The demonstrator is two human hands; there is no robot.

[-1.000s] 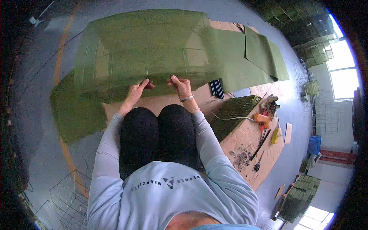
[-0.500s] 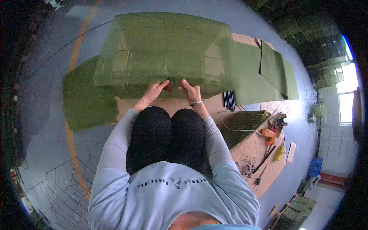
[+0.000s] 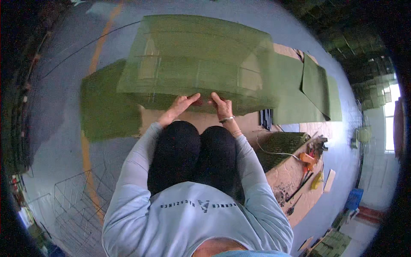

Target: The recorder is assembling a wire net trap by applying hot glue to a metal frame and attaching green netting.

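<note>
A large box-shaped wire frame covered in green mesh (image 3: 197,64) lies on the floor in front of my knees. My left hand (image 3: 182,104) rests on its near lower edge, fingers pressed on the mesh. My right hand (image 3: 221,106), with a bracelet on the wrist, touches the same edge just beside it. Both hands pinch or press the green fabric there; whether either one truly grips it is hard to tell. More green mesh (image 3: 105,107) spreads flat on the floor to the left.
Brown cardboard (image 3: 295,180) under me holds tools (image 3: 310,171), an orange one among them, at the right. Loose green sheets (image 3: 314,85) lie at the upper right. A bare wire cage (image 3: 79,205) stands at the lower left. A yellow floor line (image 3: 87,141) runs along the left.
The view has shifted; the green mesh frame now sits more centred. My hands have come closer together on its near edge.
</note>
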